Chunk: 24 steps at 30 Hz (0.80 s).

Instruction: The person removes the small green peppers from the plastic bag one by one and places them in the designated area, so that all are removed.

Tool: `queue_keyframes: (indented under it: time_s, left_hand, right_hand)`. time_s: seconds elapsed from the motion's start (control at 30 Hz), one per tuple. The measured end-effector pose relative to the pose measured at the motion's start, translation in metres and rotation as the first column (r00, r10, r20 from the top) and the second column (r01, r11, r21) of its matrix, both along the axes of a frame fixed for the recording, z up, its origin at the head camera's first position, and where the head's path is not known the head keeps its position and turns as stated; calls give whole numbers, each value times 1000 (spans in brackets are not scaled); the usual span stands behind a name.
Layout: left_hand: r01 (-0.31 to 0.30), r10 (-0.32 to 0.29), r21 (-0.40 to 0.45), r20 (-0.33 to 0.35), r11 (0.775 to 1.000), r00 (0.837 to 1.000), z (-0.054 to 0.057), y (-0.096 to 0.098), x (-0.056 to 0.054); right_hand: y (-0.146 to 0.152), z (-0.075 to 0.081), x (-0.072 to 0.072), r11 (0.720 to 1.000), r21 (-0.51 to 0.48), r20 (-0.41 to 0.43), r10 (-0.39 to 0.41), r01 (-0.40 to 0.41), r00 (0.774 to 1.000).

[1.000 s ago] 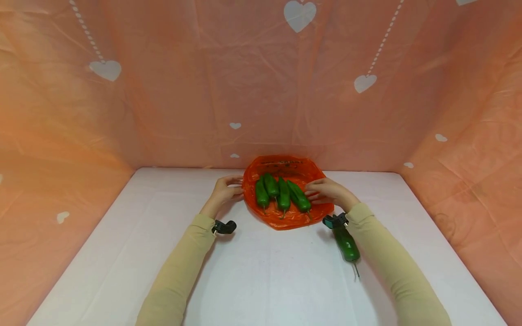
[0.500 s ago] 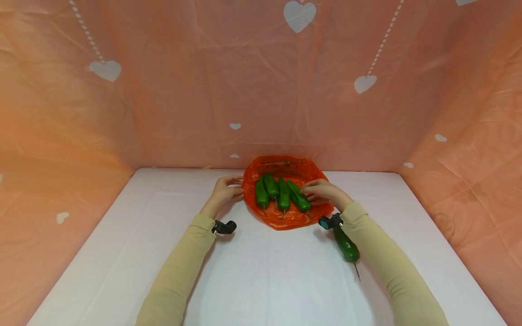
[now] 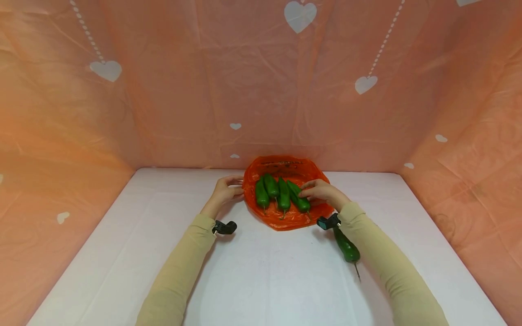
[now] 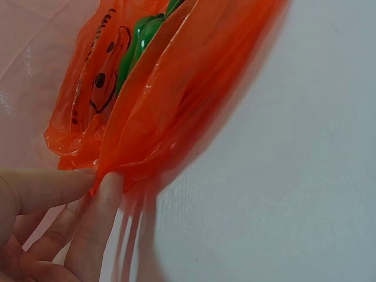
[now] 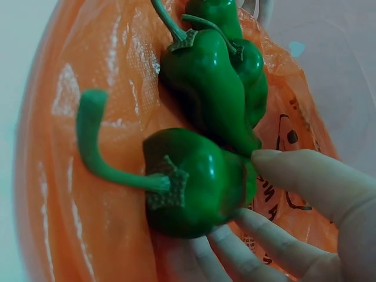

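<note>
**Now reaching the rightmost pepper (image 3: 302,205) while pinching the orange bag (image 3: 278,222)**

Shifted slightly leftward with the right hand (image 3: 322,192) over the last second, from just beside that pepper to contact, right of centre in the head view. Seen from the right wrist, with thumb on one side and fingers under the other: grasping that pepper, though impossible to tell how firmly. Lying inside the open bag, near the middle of the frame, alongside the other three peppers (image 3: 284,197); not visibly lifted.

Pinching the bag's edge between thumb and forefinger with the left hand (image 3: 223,192), left of centre; unchanged across the frames.

Likewise lying as before: the loose pepper (image 3: 346,246) on the white table (image 3: 265,280), lower right of centre, outside the bag and partly hidden by the right sleeve (image 3: 379,251).

Reads, as a judgement, like a turn from approaching to handling, probably steadying the bag from the left and arranging or taking hold on the right.
</note>
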<state>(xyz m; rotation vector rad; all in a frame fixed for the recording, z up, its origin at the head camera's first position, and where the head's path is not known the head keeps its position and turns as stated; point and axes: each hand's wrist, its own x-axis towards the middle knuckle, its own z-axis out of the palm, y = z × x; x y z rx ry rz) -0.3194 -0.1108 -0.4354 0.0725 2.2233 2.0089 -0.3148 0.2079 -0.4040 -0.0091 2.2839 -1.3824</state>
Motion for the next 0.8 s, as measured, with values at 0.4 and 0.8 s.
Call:
queue_keyframes:
  time_s: [0.4,0.8]
  left_hand:
    - [0,-1,27,15,1000,1000,0,1,-1]
    - [-1,1,31,14,1000,1000,-1,0,-1]
  right_hand:
    - [-7,2,1,997,73,-39,-10,13,999]
    - [-9,-1,-1,996,82,-54,-28,33,998]
